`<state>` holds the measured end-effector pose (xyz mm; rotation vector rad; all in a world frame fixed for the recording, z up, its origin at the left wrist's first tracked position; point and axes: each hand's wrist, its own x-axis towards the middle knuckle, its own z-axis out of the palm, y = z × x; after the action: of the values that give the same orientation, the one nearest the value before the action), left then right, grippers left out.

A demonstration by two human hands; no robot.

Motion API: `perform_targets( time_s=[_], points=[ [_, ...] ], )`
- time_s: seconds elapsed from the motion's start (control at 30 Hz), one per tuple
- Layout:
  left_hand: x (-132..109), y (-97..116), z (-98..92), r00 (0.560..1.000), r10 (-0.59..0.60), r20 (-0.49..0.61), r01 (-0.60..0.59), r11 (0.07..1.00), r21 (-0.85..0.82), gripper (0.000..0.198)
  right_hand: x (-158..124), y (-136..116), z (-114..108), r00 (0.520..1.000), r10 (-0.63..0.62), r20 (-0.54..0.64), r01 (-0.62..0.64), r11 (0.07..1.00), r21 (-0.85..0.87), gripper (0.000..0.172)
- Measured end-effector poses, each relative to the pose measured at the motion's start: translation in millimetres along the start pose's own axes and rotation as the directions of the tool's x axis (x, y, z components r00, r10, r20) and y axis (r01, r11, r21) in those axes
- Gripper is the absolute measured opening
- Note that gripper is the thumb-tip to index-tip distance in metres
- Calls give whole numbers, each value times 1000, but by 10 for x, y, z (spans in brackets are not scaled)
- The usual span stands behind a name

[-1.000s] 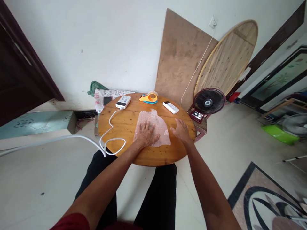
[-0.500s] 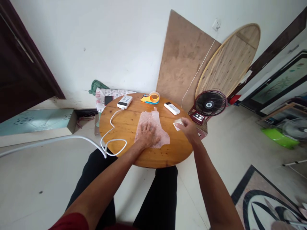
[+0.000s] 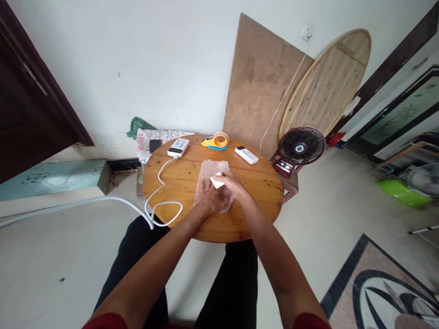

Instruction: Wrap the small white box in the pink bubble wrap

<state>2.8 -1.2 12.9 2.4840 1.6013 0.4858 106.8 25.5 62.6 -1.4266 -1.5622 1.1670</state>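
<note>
A sheet of pinkish bubble wrap lies on the round wooden table. My left hand rests on it, palm down with the fingers spread. Just to its right, my right hand is closed around a small white box-shaped piece, held over the wrap close to the left hand's fingers. What exactly that piece is I cannot make out. Both hands cover the lower part of the wrap.
Along the table's far side are a white power bank with a white cable, an orange tape dispenser and a second white power bank. A fan stands beyond the right edge. Boards lean on the wall.
My right hand has moved left from the table's right side onto the bubble wrap, carrying the small white piece. The wrap's right part now shows less, and my left hand stays on it.
</note>
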Motion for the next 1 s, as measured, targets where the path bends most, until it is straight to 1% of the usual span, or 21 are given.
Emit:
perform_targets(
  time_s=[0.07, 0.13, 0.2, 0.3, 0.37, 0.43, 0.5, 0.57, 0.63, 0.73, 0.83, 0.93, 1.0],
  points=[
    [-28, -17, 11, 1000, -5, 4, 5, 1000, 6, 75, -26, 96, -184, 999, 30, -19, -28, 996, 81, 26],
    [-37, -33, 24, 1000, -13, 10, 13, 1000, 14, 79, -97, 166, -342, 998, 33, -47, -29, 995, 99, 30],
    [-36, -48, 28, 1000, -16, 8, 16, 1000, 10, 79, -166, 226, -450, 995, 4, -96, 1, 999, 54, 31],
    [-34, -83, 6, 999, -33, -28, 32, 999, -41, 76, -211, 315, -524, 988, -58, -146, 45, 995, -92, 30],
    [-39, -112, -18, 992, -77, -95, 69, 994, -89, 69, -213, 367, -526, 983, -92, -156, 57, 975, -212, 31],
    [-46, -139, -38, 976, -117, -186, 95, 988, -124, 60, -220, 404, -502, 978, -133, -159, 76, 943, -324, 32],
    [-51, -157, -49, 959, -147, -242, 115, 983, -141, 51, -244, 425, -467, 969, -193, -152, 115, 903, -414, 32],
    [-50, -164, -50, 956, -176, -236, 143, 978, -151, 43, -280, 441, -436, 960, -248, -133, 158, 867, -473, 30],
    [-43, -165, -46, 960, -182, -212, 151, 977, -153, 41, -312, 464, -424, 954, -277, -116, 184, 844, -503, 31],
    [-26, -166, -33, 966, -164, -199, 135, 980, -148, 43, -319, 513, -437, 948, -304, -96, 216, 833, -509, 36],
    [-10, -173, -5, 968, -164, -189, 138, 980, -142, 46, -271, 539, -451, 940, -337, -49, 271, 826, -494, 44],
    [10, -188, 36, 969, -176, -174, 148, 976, -163, 52, -200, 505, -429, 940, -340, -10, 295, 829, -475, 52],
    [26, -200, 56, 968, -189, -164, 158, 970, -185, 52, -163, 460, -405, 940, -339, 35, 314, 821, -477, 56]
  ],
)
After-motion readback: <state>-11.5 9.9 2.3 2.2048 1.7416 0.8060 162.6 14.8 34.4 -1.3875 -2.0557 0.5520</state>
